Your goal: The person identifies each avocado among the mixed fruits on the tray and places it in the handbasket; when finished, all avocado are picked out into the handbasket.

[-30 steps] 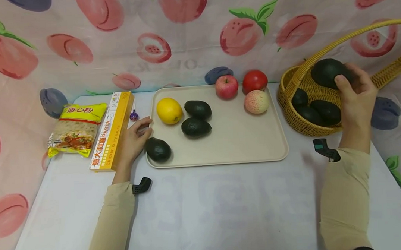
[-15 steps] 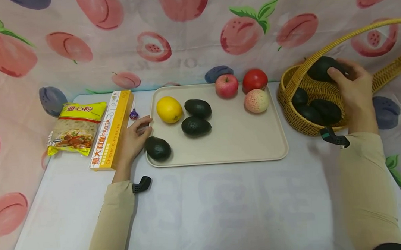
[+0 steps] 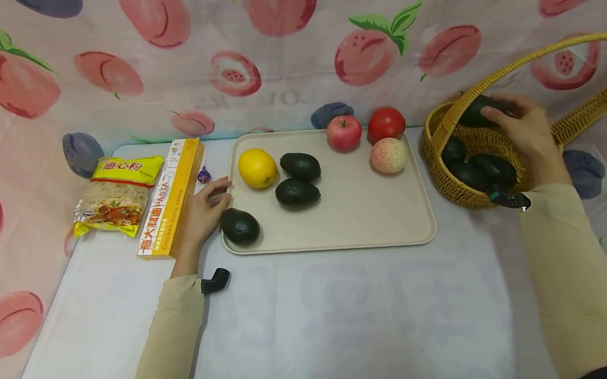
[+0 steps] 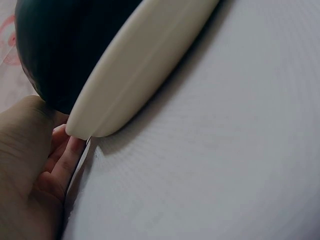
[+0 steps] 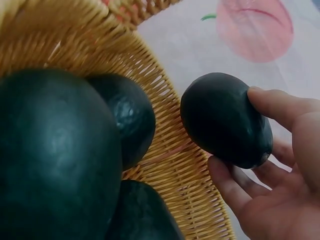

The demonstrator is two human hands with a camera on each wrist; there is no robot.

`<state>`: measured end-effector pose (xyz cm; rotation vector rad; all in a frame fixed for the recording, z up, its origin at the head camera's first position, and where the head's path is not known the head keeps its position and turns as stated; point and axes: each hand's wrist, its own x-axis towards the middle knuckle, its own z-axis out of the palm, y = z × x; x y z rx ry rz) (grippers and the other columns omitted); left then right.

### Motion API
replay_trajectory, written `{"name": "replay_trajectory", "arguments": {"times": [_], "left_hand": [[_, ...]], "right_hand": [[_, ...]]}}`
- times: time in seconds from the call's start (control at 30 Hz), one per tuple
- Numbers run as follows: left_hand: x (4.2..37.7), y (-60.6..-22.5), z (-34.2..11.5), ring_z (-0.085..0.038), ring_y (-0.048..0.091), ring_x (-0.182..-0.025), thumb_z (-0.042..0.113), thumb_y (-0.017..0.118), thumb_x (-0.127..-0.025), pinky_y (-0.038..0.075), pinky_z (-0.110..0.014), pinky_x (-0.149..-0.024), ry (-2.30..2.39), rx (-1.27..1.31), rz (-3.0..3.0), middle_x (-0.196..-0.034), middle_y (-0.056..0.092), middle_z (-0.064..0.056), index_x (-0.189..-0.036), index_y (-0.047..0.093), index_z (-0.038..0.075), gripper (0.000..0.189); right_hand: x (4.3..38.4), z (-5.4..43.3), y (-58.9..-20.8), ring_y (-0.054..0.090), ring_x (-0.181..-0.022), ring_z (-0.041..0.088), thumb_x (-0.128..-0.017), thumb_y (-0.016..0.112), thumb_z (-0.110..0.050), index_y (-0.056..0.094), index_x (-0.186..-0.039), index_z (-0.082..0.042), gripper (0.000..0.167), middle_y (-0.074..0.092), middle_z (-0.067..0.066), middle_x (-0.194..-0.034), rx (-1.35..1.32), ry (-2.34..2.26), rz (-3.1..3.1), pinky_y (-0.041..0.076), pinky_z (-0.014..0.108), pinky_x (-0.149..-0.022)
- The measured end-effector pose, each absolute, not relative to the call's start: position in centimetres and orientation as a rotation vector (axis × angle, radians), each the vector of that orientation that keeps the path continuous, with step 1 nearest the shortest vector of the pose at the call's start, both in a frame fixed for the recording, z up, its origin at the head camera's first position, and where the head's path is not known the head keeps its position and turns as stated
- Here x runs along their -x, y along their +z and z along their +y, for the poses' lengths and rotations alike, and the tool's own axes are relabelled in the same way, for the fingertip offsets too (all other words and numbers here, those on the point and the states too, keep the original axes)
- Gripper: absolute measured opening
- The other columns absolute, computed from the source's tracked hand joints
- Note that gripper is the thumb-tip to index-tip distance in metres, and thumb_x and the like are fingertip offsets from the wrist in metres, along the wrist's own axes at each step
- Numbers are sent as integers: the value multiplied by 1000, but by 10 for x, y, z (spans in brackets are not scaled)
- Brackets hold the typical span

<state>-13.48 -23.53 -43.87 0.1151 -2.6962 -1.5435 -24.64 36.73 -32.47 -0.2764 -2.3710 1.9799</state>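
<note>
My right hand (image 3: pixel 530 131) grips a dark green avocado (image 3: pixel 475 114) between thumb and fingers, at the back of the yellow wicker basket (image 3: pixel 438 183). In the right wrist view the held avocado (image 5: pixel 222 120) is near the basket's woven wall (image 5: pixel 172 150). Several more avocados (image 3: pixel 493 170) lie inside the basket. My left hand (image 3: pixel 198 219) rests against the left edge of the beige tray (image 3: pixel 356 221), its fingertips at the rim and nothing gripped. Close to that hand an avocado (image 3: pixel 240 227) sits on the tray's front left corner.
Two avocados (image 3: pixel 297 193) and a lemon (image 3: pixel 257 168) lie on the tray's left half. An apple (image 3: pixel 344 133), a tomato (image 3: pixel 386 123) and a peach (image 3: pixel 389 155) sit back right. Left stand a pasta box (image 3: pixel 174 201), a lollipop (image 3: pixel 204 174) and a pasta bag (image 3: pixel 118 195).
My right hand has carried the avocado a little left and lower at the basket's back, and the forearm has swung right. My left hand has stayed at the tray's edge.
</note>
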Motion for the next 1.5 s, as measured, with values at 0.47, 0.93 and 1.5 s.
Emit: {"name": "replay_trajectory", "arguments": {"times": [0.47, 0.93, 1.5], "left_hand": [[133, -438, -237, -18, 55, -121, 25, 59, -93, 46, -36, -105, -1554, -116, -2693, -141, 50, 5, -128, 56, 21, 35], [136, -437, -235, -20, 54, -122, 24, 58, -94, 46, -38, -105, -1570, -64, -2677, -141, 49, 3, -130, 55, 18, 36], [135, -440, -236, -18, 54, -122, 23, 58, -94, 46, -36, -105, -1576, -108, -2680, -141, 50, 5, -129, 55, 20, 36]], "right_hand": [[259, 373, -334, 53, -93, -3, -83, 71, -25, 47, -139, -20, 62, 54, -16, -117, 308, 1995, -2559, 50, 7, -65], [268, 381, -348, 52, -92, -9, -89, 64, -26, 43, -141, -18, 57, 39, -10, -143, 169, 1880, -2736, 49, 8, -68], [277, 385, -365, 51, -85, -5, -83, 66, -45, 45, -139, -24, 63, 52, -23, -98, 254, 1581, -2965, 44, 10, -66]]}}
